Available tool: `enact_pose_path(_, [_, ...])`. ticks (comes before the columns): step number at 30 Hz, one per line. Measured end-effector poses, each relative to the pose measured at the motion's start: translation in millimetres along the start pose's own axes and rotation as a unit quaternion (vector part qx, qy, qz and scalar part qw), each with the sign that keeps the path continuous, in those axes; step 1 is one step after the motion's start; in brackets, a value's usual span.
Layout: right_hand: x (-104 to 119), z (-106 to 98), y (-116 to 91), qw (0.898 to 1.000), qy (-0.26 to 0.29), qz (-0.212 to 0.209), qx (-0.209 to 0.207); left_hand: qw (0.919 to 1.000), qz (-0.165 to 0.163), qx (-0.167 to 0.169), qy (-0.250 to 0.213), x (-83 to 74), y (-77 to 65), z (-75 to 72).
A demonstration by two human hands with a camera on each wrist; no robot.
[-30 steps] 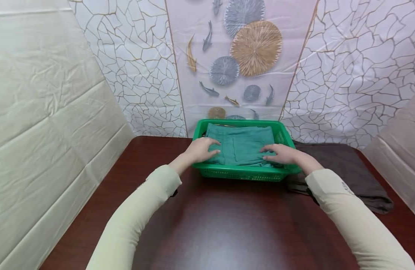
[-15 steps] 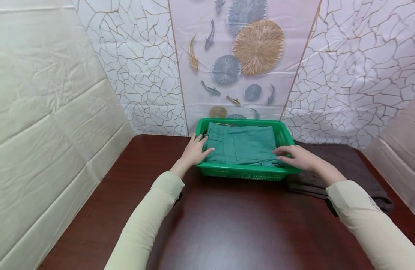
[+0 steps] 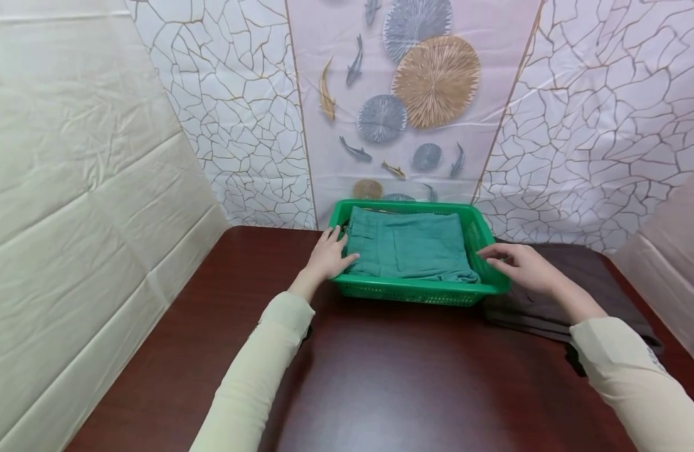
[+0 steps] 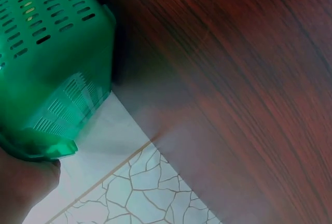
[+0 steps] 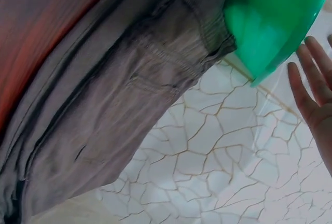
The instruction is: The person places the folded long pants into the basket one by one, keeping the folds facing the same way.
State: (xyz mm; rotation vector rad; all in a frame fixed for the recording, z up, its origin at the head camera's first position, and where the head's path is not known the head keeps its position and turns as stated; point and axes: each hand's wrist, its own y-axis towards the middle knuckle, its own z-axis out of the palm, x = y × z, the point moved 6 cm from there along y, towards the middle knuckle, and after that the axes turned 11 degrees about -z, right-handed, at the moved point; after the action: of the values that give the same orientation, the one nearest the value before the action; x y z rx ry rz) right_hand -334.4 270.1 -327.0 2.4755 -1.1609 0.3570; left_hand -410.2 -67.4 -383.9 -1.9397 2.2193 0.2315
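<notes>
A green plastic basket (image 3: 409, 290) with slotted sides stands on the table against the back wall. A folded teal garment (image 3: 411, 243), with a stitched seam showing, lies inside it. My left hand (image 3: 324, 256) rests on the basket's left rim with its fingers spread. In the left wrist view, part of that hand (image 4: 26, 185) touches the basket's rim (image 4: 57, 150). Over the right rim is my right hand (image 3: 519, 263), fingers relaxed and holding nothing. The right wrist view shows its fingers (image 5: 311, 73) extended beside the basket's edge; whether they touch it I cannot tell.
Folded dark brown trousers (image 5: 129, 89) lie on the table right of the basket, partly under the right forearm in the head view. The reddish-brown table (image 3: 381, 370) meets a patterned cloth wall (image 3: 256, 125) at the back and a pale cloth (image 3: 87, 220) on the left.
My left hand has moved from over the teal garment to the basket's left rim. My right hand has drawn away rightward, off the garment to the right rim. The basket stays in place.
</notes>
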Motion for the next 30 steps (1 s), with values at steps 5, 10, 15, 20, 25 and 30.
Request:
enact_pose_path(5, [-14, -8, -14, 0.998, -0.008, 0.011, -0.054, 1.0000, 0.000, -0.001, 0.001, -1.3, 0.4, -3.6])
enact_pose_path(10, [-38, -10, -33, 0.993, 0.012, 0.042, -0.107, 1.0000, -0.002, 0.002, 0.006, -3.7, 1.6, -5.5])
enact_pose_path(15, [-68, 2, -45, 0.993, 0.004, 0.105, -0.062, 0.9999, -0.005, 0.004, 0.009, -7.2, 3.2, -5.9])
enact_pose_path(20, [-90, 31, -55, 0.990, -0.019, 0.133, 0.040, 0.9997, -0.011, -0.001, 0.023, -7.3, 4.4, -2.6])
enact_pose_path(25, [-94, 55, -65, 0.986, 0.012, 0.145, 0.081, 0.9997, -0.018, -0.005, 0.019, -4.5, 3.1, 1.9])
enact_pose_path(30, [-90, 63, -67, 0.980, 0.022, 0.155, 0.120, 0.9996, -0.024, -0.004, 0.013, -2.0, 3.0, 2.0])
